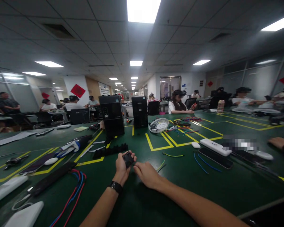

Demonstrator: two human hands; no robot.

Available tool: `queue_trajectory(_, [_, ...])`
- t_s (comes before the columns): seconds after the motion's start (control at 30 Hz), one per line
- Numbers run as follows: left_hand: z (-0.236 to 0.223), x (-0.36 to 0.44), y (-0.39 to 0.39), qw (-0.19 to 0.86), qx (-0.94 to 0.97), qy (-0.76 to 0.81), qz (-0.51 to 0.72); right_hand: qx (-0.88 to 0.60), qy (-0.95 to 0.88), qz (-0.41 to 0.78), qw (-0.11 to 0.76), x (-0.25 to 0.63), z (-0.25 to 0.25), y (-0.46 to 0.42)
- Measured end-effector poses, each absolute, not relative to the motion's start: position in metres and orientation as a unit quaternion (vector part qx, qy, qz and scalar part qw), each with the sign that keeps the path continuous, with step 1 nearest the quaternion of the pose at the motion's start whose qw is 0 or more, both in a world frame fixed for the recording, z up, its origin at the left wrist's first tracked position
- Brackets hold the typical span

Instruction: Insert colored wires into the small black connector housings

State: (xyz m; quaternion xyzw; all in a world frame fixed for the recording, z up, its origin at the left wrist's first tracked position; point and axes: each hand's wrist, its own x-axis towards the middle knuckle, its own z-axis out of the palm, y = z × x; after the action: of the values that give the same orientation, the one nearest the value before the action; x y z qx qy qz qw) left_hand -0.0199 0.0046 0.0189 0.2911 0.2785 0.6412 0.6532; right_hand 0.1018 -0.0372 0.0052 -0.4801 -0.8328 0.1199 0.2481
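Note:
In my left hand [123, 168] is a small black block-shaped part [128, 159], gripped between thumb and fingers; its exact kind is too small to tell. My right hand [146, 175] is close beside it, its thumb and fingers pinched together near the block's right side. What the pinch holds, if anything, is hidden. Just beyond my right hand show the ends of a yellow-green wire [161, 165] and a dark wire [162, 168]; I cannot tell whether the hand touches them. Another yellow-green wire [173, 155] lies farther off on the green table [142, 205].
Two black computer towers [111, 116] [140, 112] stand ahead, with a white basket [158, 125] and loose wires [186, 127] to their right. Phones [215, 157] and blue wires [201, 164] lie rightward. Red and blue cables [78, 186] are at left. Another person's hand [280, 145] rests far right.

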Motion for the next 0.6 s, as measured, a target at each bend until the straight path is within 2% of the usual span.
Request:
queue_trajectory(0.27, [0.02,-0.031,0.005,0.555,0.41,0.331,0.644,-0.439,-0.85,0.091,0.276,0.105,0.018,-0.036])
queue_trajectory(0.47, [0.026,-0.017,0.005,0.637,0.205,0.322,0.67,-0.481,-0.843,0.003,0.241,0.103,0.005,-0.037])
queue_trajectory(0.6, [0.026,-0.029,0.016,0.593,0.132,0.353,0.711,-0.478,-0.852,-0.016,0.213,0.104,-0.001,-0.039])
